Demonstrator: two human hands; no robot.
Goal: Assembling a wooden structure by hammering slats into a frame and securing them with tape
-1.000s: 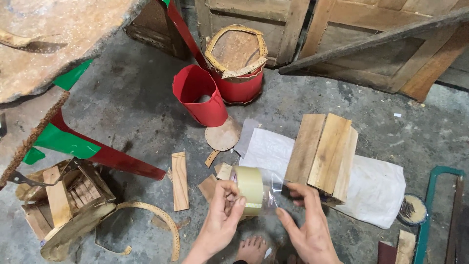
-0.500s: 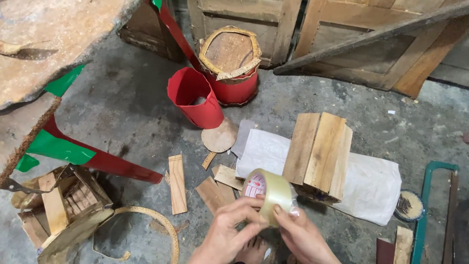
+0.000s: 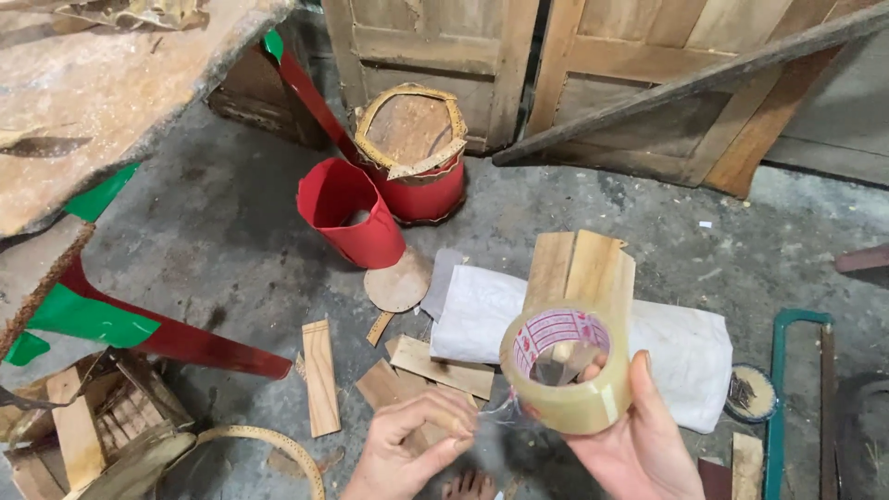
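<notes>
— Clear, yellowish packing tape on its wide cardboard-cored roll (image 3: 567, 370) is sitting upright in the right hand (image 3: 639, 444), with the fingers curled through and around the core, low in the middle of the view above the floor.

— And the left hand (image 3: 407, 444)?

— It is pinching the loose end of the clear tape strip (image 3: 495, 412) between thumb and fingertips, just beside the roll. Both hands are gripping closed, one on the roll, one on the strip.

— How is that best done, in your view?

— I am judging that pulling straight and level, away from the roll, is keeping the strip from twisting or sticking to itself; holding the roll firmly by its core is letting it turn.

— What is lying around?

— Behind the roll, a bundle of pale wooden slats (image 3: 579, 268) is resting on a white cloth sack (image 3: 685, 343). Loose flat wood offcuts (image 3: 319, 375) are lying on the grey concrete floor (image 3: 231, 250), and a red sheet-metal cylinder (image 3: 350, 218) is leaning beside a red drum with a wooden lid (image 3: 412, 153).
</notes>
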